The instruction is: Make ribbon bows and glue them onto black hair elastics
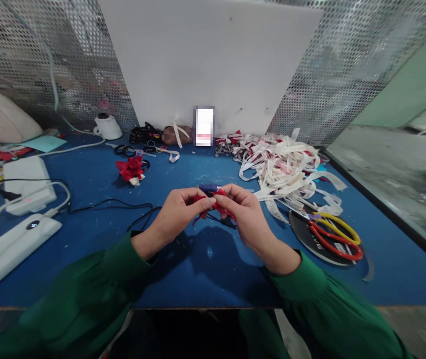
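Observation:
Both hands meet above the middle of the blue table, pinching a small piece of red ribbon (220,193) between thumbs and fingers. My left hand (183,208) grips its left side, where a red end hangs below the fingers. On the right side, my right hand (240,205) holds it with thumb and forefinger, and more red cloth shows under the fingers. A dark blue object (208,188) lies just behind the fingertips, partly hidden. To the left, a red ribbon bow (130,168) with a black hair tie rests on the table.
A heap of white ribbon strips (283,159) lies at the right. Scissors with red and yellow handles (338,239) rest on a black disc (306,238). A lit phone (204,125) stands against the white board (213,60). White power devices (18,247) and cables occupy the left.

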Demonstrator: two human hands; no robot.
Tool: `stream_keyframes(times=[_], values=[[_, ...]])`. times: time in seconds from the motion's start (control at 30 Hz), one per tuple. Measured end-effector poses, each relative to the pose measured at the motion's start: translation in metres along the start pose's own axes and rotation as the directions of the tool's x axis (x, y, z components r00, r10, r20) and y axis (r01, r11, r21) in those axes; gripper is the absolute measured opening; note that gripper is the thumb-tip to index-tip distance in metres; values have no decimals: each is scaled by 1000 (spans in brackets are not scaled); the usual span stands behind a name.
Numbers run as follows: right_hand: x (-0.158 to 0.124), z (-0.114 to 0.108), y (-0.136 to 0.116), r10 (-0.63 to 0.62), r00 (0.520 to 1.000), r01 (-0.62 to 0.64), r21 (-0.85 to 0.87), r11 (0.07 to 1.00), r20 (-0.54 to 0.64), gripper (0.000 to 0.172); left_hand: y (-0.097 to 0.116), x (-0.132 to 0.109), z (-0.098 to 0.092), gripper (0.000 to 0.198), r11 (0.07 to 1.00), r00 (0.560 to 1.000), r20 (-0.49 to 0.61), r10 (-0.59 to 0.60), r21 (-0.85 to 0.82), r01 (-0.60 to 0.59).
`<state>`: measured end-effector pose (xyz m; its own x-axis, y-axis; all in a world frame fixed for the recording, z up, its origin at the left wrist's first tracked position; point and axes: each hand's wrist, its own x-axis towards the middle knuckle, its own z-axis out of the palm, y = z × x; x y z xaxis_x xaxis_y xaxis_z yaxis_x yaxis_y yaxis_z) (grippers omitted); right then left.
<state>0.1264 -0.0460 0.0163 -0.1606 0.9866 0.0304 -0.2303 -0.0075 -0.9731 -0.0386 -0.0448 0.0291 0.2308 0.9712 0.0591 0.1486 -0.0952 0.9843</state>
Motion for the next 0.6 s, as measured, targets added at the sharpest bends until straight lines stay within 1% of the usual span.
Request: stream_keyframes(times=[0.13, 0.33, 0.5, 0.6], values=[[-1, 1, 0, 3, 1000, -3, 21, 1000, 6, 22, 1, -1, 0, 30, 1000, 1000, 14, -5, 17, 4], [-1, 2, 0, 29, 999, -29, 18, 999, 13, 24, 2, -1, 0, 27, 1000, 1000, -4, 3, 27, -3], [0, 1, 1, 14, 1000, -14, 28, 1000, 6, 22, 0, -1, -1, 33, 1000, 999, 32, -14, 14, 13], [0, 1, 1, -10, 1000, 9, 26, 1000, 20, 22, 0, -1, -1, 33, 999, 999, 31, -31, 36, 30]])
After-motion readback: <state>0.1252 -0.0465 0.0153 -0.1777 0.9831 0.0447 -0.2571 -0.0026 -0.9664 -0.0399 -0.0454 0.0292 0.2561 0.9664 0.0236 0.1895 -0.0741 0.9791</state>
